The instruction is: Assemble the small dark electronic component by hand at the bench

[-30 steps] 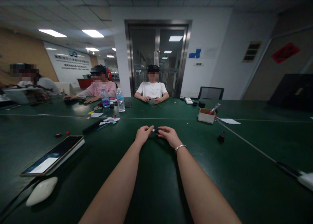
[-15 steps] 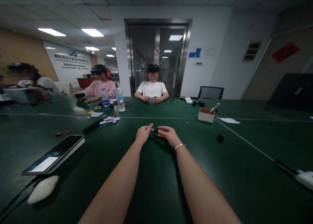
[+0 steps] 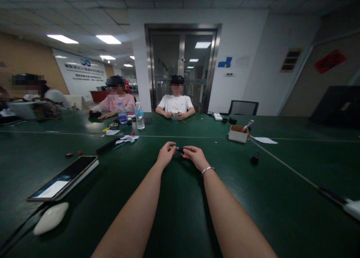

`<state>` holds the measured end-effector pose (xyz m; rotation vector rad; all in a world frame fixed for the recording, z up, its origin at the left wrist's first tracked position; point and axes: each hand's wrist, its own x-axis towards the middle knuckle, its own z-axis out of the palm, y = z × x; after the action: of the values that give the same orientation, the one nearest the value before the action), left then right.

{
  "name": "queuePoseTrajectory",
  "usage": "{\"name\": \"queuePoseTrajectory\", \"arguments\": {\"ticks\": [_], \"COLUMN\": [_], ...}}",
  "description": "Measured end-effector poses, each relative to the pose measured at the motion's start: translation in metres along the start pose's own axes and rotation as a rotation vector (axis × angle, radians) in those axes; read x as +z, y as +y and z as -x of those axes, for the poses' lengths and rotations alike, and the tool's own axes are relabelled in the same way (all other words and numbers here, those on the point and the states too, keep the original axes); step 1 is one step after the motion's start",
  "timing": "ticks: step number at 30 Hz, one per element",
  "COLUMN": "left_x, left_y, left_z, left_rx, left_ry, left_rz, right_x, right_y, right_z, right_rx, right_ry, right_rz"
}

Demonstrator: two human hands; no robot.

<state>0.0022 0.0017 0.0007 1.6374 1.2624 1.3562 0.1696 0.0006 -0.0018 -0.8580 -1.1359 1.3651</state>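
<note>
Left hand (image 3: pixel 165 155) has just shifted its fingers, both it and the right hand (image 3: pixel 197 157) pinching the slim rod (image 3: pixel 180 150), likely light, stiff, best gripped at its ends.

Head-worn view, facing forward and down, across green table (image 3: pixel 182 213)

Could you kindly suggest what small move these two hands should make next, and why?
Perhaps a gentle test twist: the left hand could turn the small piece while the right hand steadies it. The hands sit at its opposite ends, left by the silver, right on the dark; any join is too small to make out.
</note>
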Motion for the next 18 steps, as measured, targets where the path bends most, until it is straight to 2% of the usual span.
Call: {"name": "queuePoseTrajectory", "arguments": {"ticks": [8, 18], "left_x": [-0.0005, -0.0008], "left_y": [-0.0019, -0.0051], "left_z": [-0.0007, -0.0029], "left_rx": [0.063, -0.038], "left_ry": [-0.055, -0.041], "left_rz": [0.066, -0.021], "right_x": [0.0001, -0.0032], "right_y": [-0.0018, 0.0036], "right_z": [0.0011, -0.0025], "right_rx": [0.002, -0.038], "right_ry": [0.017, -0.016], "right_rz": [-0.002, 0.026]}}
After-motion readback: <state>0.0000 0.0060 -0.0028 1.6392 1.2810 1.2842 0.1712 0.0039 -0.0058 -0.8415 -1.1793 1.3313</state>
